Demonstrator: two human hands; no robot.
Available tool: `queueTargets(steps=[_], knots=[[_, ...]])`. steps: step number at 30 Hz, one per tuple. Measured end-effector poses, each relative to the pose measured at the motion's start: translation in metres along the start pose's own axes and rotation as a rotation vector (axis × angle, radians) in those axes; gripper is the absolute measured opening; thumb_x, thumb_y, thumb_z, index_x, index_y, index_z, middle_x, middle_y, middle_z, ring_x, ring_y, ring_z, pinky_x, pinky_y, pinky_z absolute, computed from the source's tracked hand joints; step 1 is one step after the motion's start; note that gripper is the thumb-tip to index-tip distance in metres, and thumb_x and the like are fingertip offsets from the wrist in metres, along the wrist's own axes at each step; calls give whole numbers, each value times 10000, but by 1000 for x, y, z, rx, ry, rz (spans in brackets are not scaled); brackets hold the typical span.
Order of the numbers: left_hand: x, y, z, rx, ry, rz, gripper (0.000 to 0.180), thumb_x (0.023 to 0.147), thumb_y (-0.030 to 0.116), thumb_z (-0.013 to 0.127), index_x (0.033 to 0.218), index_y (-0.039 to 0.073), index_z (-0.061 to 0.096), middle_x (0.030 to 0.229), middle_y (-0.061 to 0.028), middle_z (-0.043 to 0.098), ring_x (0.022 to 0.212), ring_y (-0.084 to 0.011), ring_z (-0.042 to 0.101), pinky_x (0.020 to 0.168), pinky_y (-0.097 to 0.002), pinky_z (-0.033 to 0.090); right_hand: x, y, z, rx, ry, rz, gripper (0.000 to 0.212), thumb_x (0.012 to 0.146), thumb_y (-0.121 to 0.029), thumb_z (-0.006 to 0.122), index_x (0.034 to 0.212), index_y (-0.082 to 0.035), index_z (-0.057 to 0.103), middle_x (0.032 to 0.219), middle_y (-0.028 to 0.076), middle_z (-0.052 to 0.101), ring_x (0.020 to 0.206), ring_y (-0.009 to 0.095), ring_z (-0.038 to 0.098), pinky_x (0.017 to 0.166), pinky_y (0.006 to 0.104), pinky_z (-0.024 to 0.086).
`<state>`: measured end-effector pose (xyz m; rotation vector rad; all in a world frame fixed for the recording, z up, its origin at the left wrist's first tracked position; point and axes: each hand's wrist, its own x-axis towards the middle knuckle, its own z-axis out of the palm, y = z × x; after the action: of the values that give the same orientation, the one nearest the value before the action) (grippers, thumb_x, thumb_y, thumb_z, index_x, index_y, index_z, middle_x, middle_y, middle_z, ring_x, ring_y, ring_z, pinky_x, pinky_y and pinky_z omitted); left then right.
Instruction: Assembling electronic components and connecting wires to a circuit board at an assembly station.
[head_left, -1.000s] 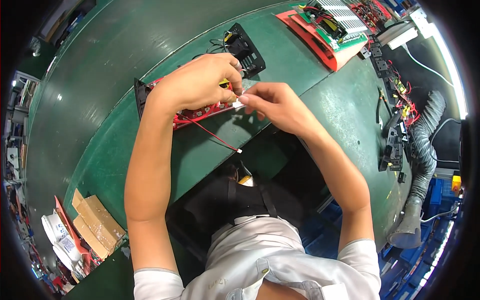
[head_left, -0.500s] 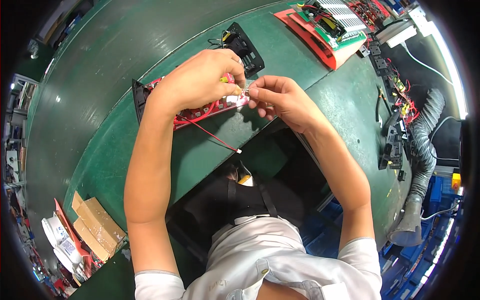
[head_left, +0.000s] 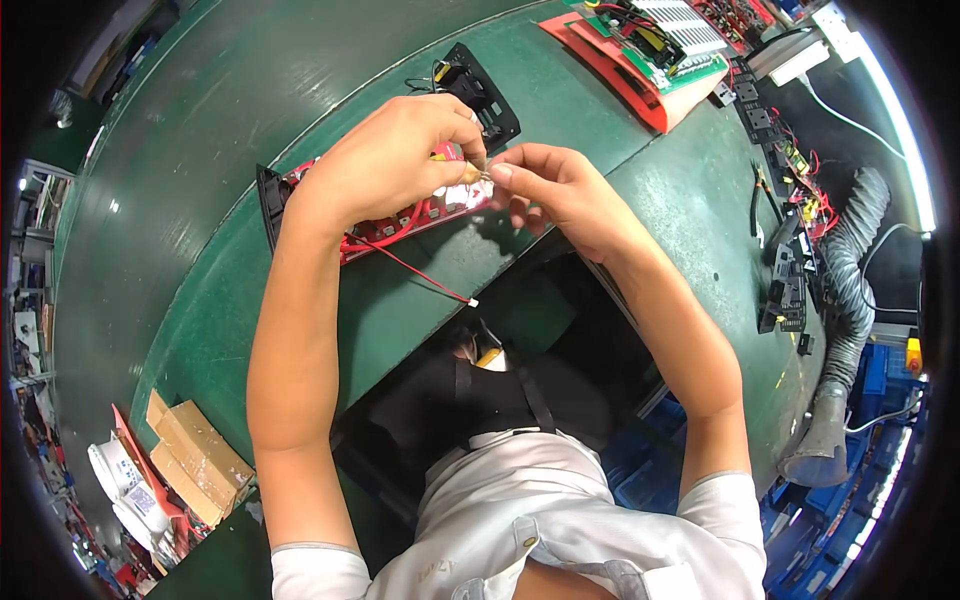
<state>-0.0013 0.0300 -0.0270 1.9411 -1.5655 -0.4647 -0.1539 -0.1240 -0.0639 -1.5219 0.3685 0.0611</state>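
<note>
My left hand (head_left: 395, 155) arches over a red circuit board (head_left: 455, 207), its thumb and forefinger pinched together at the board's right end. Against those fingertips, my right hand (head_left: 562, 192) pinches too, with its other fingers loosely curled. Something small and shiny shows between the two pinches, too tiny to name. Thick red wires (head_left: 398, 232) run along the board, partly under my left hand. A thin red lead (head_left: 420, 272) trails toward the bench edge and ends in a white connector (head_left: 473, 302). Black panels stand at both ends: a left panel (head_left: 270, 205) and a right panel (head_left: 490, 95).
A green circuit board with a finned heat sink (head_left: 685, 28) rests on a red sheet (head_left: 625, 85) at the far right. Black brackets (head_left: 785, 290) line the right side, near a grey flexible duct (head_left: 850, 270). An opened cardboard box (head_left: 200, 460) lies at the near left.
Both hands have shifted very slightly left, still pinching fingertip to fingertip. The whole view has moved a little; the board and lead lie as before.
</note>
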Motion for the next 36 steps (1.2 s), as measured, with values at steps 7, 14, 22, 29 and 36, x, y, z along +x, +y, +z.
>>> queueTargets(steps=[7,14,22,29,36], knots=[[1,0,3,29,62,67,172,800,118,695,933,11,696,972,-131,660,930,-302,626,822,-385,500,2,1,-3,86,-47,35,201,953,-262,642,966,-61,640,812,-9,644,676,59,571,565,196,410],[4,9,3,60,154,-43,194,792,164,720,924,22,725,814,-115,665,835,-290,626,771,-400,496,12,-7,-4,-39,11,-104,200,950,-246,636,918,-49,644,758,-27,614,664,49,549,568,204,395],[6,3,6,147,285,-42,161,794,172,714,903,60,752,829,-87,676,846,-270,615,763,-385,485,24,-3,-5,-85,211,-262,250,953,-278,646,996,-32,660,778,-27,626,705,63,554,633,224,432],[14,0,17,70,373,-148,182,805,177,730,934,49,750,815,-120,672,759,-290,644,706,-380,486,51,44,-25,-908,536,-507,587,807,-350,778,1261,-16,614,1327,218,545,1235,375,517,1034,432,421],[17,-11,33,13,356,-274,176,808,101,701,953,9,739,823,-120,677,716,-246,655,690,-337,496,43,42,1,-343,387,-562,382,899,-78,601,1277,-26,595,1014,232,659,887,386,655,792,416,510]])
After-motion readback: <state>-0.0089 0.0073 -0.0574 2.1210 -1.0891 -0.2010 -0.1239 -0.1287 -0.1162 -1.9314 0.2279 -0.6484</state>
